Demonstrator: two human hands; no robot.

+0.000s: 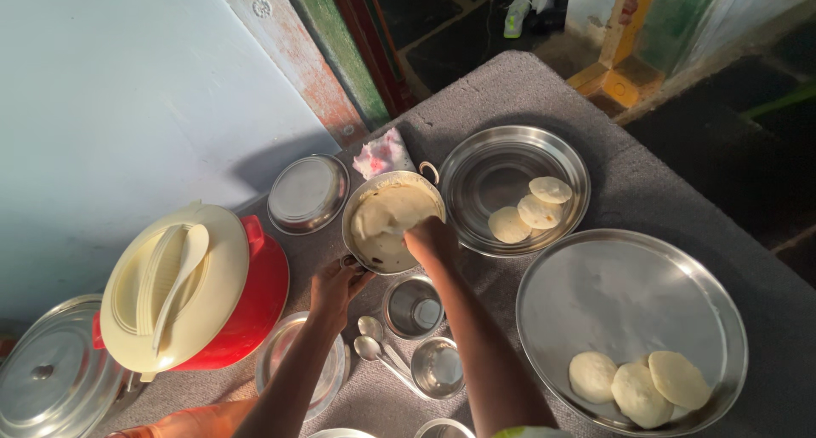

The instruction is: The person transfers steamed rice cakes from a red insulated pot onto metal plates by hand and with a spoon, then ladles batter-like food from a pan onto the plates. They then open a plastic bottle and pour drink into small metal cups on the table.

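A: Our left hand (333,287) grips the pan (393,221) handle, fingers closed.
B: Right hand (432,241) curls inside the pan, touching batter (387,213); its hold we cannot tell. Cups (413,306) just below.

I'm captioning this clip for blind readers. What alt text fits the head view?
Seen from above, a person's right hand reaches into a steel pot of pale batter while the left hand grips the pot's rim. Around it on a grey table sit two steel plates of round white cakes, small steel cups and a red casserole with a cream lid.
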